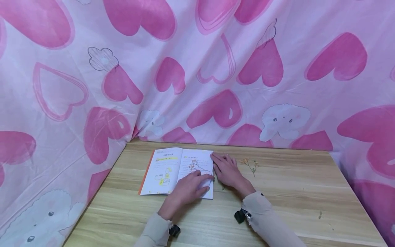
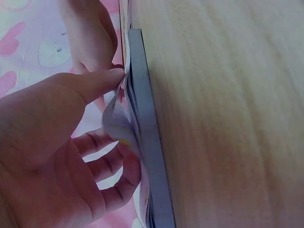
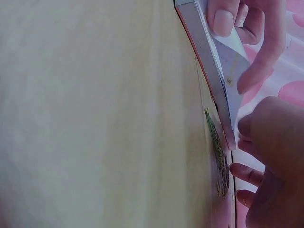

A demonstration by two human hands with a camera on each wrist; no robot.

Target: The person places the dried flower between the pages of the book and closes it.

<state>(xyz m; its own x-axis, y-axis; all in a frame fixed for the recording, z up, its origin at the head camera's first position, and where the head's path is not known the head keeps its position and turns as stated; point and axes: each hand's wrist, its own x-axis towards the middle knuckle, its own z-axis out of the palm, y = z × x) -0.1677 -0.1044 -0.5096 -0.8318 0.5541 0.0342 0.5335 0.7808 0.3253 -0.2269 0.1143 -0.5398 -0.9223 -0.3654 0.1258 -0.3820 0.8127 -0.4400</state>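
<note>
An open book [image 1: 164,171] lies on the wooden table, with printed text and yellow drawings on its left page. Across its right page [image 1: 202,154] lies a dried flower sprig [image 1: 197,166]. My left hand [image 1: 191,187] rests over the lower part of that page, its digits against the paper; in the left wrist view a raised page [image 2: 116,118] bulges beside the thumb and bent fingers. At the book's upper right edge, my right hand [image 1: 228,169] touches the paper with its fingertips. Whether they pinch it is hidden.
Right of my right hand, another dried flower sprig [image 1: 251,166] lies on the table [image 1: 293,192]. Small plant bits [image 1: 320,215] lie farther right. A pink heart-patterned cloth [image 1: 213,103] hangs along the back and left edges.
</note>
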